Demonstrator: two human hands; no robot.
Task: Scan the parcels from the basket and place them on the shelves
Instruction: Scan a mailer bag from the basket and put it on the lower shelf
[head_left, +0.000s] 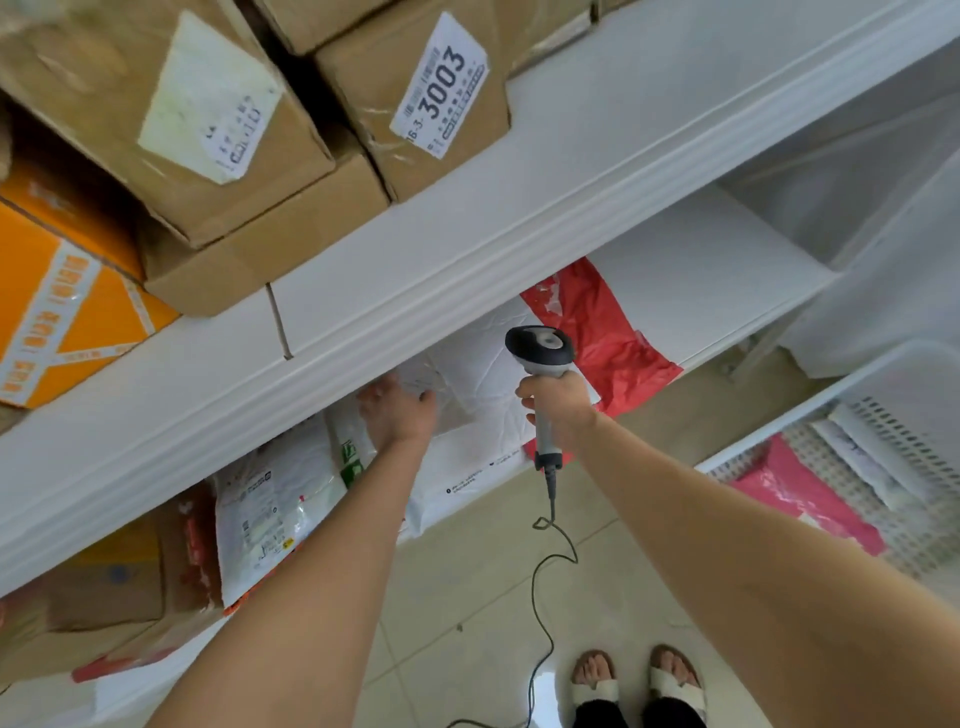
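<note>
I have the left hand (397, 415) palm down on the white parcel (478, 384), which lies at the front edge of the lower shelf (701, 280). The fingertips are hidden under the lip of the upper shelf (415, 291), so I cannot tell whether they pinch the parcel or only rest on it. The right hand (558, 410) is wrapped round the handle of the scanner (540, 345), whose head is held over the same parcel, just below that lip. Its cable (550, 571) hangs down to the floor (467, 597). A red bag (602, 332) lies under the parcel's right side and laps over the shelf's front edge. To the right of it the lower shelf is bare as far as its right end. A printed bag (275, 509) leans just left of the white parcel. Cardboard boxes (415, 104) and an orange box (62, 312) crowd the left part of the upper shelf, which is bare toward the right. The basket (909, 374) stands at the far right, apart from the shelves, with a pink parcel (800, 493) inside.
</note>
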